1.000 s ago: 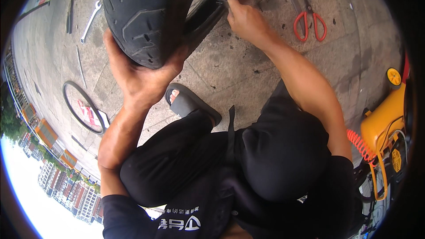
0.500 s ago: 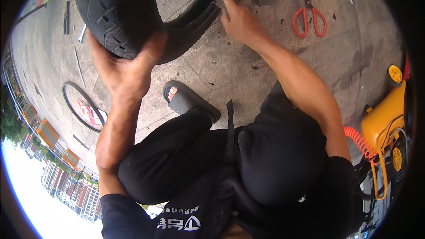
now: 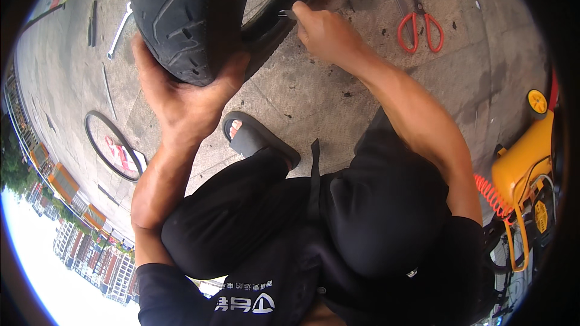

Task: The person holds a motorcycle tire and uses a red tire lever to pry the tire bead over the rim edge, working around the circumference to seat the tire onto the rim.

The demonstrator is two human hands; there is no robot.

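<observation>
The left hand (image 3: 187, 93) grasps a black treaded tyre (image 3: 172, 21) at its near end, thumb spread along the right side and fingers along the left; the tyre lies directly against the palm and extends away from it toward the upper edge of the view. The right hand (image 3: 326, 33) is clenched around a small tool (image 3: 287, 14), its metal tip pointing left at the tyre's right-hand rim section; whether the tip contacts the rubber cannot be determined. The right hand is positioned just beside the tyre, to the right of the left hand and farther from the body. On the paving, red-handled scissors (image 3: 416, 31) lie right of the right hand. A wrench (image 3: 118, 33) lies left of the tyre, near it. A thin black ring (image 3: 86, 127) lies left of the left forearm. A yellow machine (image 3: 521, 154) stands at the far right.
</observation>
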